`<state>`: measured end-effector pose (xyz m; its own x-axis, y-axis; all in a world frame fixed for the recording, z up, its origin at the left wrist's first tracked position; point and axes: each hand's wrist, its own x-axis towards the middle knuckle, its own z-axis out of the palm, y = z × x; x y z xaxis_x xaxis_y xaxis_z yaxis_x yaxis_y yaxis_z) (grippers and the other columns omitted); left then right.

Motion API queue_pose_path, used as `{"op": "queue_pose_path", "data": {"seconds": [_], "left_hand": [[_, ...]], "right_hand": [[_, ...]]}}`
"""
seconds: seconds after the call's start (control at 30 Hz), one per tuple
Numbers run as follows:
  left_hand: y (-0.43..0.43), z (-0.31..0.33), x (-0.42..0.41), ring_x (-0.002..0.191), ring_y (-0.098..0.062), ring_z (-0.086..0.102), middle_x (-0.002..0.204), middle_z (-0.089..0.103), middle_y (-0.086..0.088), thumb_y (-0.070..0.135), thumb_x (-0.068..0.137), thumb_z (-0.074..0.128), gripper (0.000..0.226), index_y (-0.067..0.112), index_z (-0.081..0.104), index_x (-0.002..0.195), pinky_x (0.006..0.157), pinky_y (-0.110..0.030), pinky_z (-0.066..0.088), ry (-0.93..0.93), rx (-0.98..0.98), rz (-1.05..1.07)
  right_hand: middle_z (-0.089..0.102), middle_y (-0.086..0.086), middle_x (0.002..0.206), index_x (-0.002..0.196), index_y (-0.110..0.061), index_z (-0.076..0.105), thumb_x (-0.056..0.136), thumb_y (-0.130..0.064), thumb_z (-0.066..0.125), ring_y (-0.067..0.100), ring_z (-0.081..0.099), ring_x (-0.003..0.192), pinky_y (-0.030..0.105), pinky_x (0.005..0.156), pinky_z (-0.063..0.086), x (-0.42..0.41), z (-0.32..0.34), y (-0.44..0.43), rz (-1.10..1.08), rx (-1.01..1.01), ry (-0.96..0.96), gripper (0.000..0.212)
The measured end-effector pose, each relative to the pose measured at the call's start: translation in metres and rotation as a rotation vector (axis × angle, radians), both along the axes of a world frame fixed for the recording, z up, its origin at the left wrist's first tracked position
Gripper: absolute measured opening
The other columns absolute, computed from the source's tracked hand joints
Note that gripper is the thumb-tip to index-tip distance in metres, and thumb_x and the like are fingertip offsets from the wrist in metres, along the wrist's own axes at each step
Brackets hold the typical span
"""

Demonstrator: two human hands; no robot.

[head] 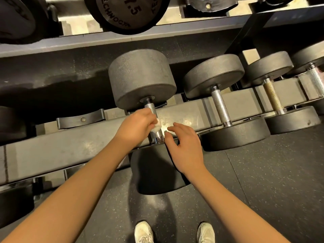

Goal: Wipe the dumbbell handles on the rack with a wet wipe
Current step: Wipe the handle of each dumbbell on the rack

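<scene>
Dumbbell handles (220, 106), four; one wet wipe (157, 124) pinched in left hand (135, 126) fingers, right hand (185, 146) fingers loosely spread.

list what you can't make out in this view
Head view:
- wipe: mostly hidden in the left hand; only a white tuft shows.
- handle: middle covered by that hand.
- upper weight label: cut off by the top edge; only "7.5" reads.
- far-right dumbbell: cut by the right edge.

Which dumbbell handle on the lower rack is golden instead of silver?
The golden handle, second to the right of the handle that the left hand wipes; the others are silver.
</scene>
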<state>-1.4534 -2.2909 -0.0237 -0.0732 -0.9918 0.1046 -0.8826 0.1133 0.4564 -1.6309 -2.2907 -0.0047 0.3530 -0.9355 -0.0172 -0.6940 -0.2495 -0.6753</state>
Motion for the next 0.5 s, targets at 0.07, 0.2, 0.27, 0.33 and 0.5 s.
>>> {"op": "queue_pose_path", "data": {"seconds": [0.07, 0.2, 0.27, 0.33, 0.5], "left_hand": [[-0.005, 0.001, -0.001, 0.08, -0.028, 0.056, 0.088, 0.054, -0.012, 0.002, 0.085, 0.063, 0.003, 0.002, 0.064, 0.082, 0.067, -0.035, 0.043, 0.043, -0.029, 0.163], [-0.001, 0.0, -0.01, 0.077, -0.017, 0.047, 0.085, 0.046, -0.002, 0.003, 0.084, 0.064, 0.01, 0.003, 0.06, 0.075, 0.067, -0.028, 0.033, 0.139, 0.042, 0.288], [0.007, -0.001, -0.01, 0.078, -0.017, 0.05, 0.082, 0.048, 0.001, 0.006, 0.08, 0.069, 0.016, 0.009, 0.058, 0.07, 0.069, -0.028, 0.036, 0.198, 0.159, 0.23], [0.013, -0.001, -0.008, 0.075, -0.017, 0.053, 0.075, 0.049, 0.005, 0.008, 0.078, 0.073, 0.022, 0.014, 0.056, 0.066, 0.067, -0.028, 0.039, 0.241, 0.251, 0.193], [-0.001, 0.0, -0.001, 0.071, -0.009, 0.045, 0.081, 0.048, 0.001, 0.003, 0.081, 0.066, 0.012, 0.006, 0.06, 0.072, 0.061, -0.011, 0.031, 0.292, 0.09, 0.42]], "right_hand": [[0.061, -0.001, 0.126, 0.113, -0.016, 0.069, 0.081, -0.058, 0.028, 0.014, 0.047, 0.121, 0.036, 0.104, 0.036, -0.001, 0.0, 0.0, 0.0, 0.002, 0.002, 0.066], [0.061, -0.001, 0.126, 0.112, -0.017, 0.068, 0.082, -0.057, 0.029, 0.013, 0.047, 0.12, 0.037, 0.104, 0.036, -0.001, -0.001, 0.0, 0.004, -0.001, 0.001, 0.064], [0.062, -0.001, 0.124, 0.111, -0.017, 0.069, 0.082, -0.056, 0.03, 0.014, 0.048, 0.119, 0.036, 0.102, 0.037, -0.001, -0.002, 0.0, 0.004, -0.013, 0.003, 0.062], [0.062, -0.001, 0.123, 0.11, -0.017, 0.069, 0.083, -0.056, 0.031, 0.014, 0.049, 0.118, 0.034, 0.101, 0.037, -0.001, -0.003, 0.0, 0.001, -0.023, 0.009, 0.061], [0.062, -0.002, 0.123, 0.111, -0.017, 0.068, 0.082, -0.056, 0.03, 0.013, 0.049, 0.118, 0.034, 0.102, 0.036, -0.001, -0.002, 0.001, 0.004, -0.014, 0.003, 0.062]]}}
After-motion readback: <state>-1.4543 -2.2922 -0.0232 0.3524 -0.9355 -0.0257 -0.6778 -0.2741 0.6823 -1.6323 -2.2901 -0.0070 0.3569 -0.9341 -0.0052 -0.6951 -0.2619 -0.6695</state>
